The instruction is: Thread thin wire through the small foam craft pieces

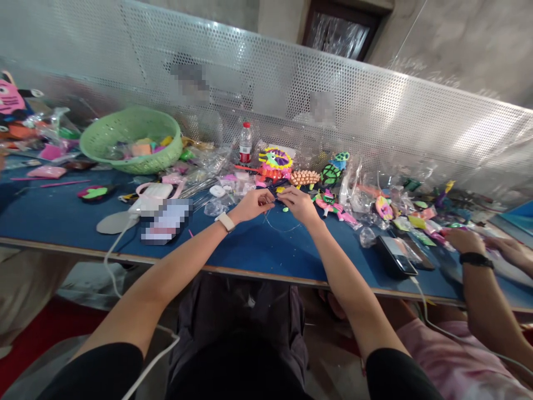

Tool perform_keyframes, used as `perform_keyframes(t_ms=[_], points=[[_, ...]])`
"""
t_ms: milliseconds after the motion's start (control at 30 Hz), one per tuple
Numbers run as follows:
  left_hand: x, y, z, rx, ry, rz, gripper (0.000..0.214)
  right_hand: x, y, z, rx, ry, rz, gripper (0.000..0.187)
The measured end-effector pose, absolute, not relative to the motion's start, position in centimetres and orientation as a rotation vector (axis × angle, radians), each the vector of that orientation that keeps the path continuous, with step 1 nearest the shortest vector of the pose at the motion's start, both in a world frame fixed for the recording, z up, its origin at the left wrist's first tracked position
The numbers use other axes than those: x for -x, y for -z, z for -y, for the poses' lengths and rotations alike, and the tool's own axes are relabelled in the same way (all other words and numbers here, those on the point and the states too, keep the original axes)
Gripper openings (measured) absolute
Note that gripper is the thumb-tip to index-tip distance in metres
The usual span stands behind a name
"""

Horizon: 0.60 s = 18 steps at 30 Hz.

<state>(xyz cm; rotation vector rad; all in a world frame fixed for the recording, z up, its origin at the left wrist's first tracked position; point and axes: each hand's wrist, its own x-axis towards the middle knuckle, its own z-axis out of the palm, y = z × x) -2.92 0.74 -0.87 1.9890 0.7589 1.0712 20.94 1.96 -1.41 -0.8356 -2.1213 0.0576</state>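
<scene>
Since the thin strand point(283, 230) droops in a loose loop over the worktop point(266, 255), just nearer than both hands, it is best kept slack and clear of the small green piece point(285, 209), with short, steady finger movements. The left hand's point(253, 204) grip looks pinched together, apparently on the strand; the right hand's point(298, 204) fingertips bend in close beside it (whether they clamp anything, I cannot tell). Beyond stand a spiky toy point(305, 178) and a turtle point(331, 173).

Sleeves point(97, 371) are short and black, trousers point(194, 330) dark, left-wrist watch point(226, 223) pale.
</scene>
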Motion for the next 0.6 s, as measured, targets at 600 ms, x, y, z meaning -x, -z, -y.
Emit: perform_keyframes(t_ms=[600], points=[[3.22, 0.75, -0.67, -2.067, -1.118, -0.845, 0.014, -20.17, 0.93, -1.84, 1.066, -0.820, 1.772, 0.039]])
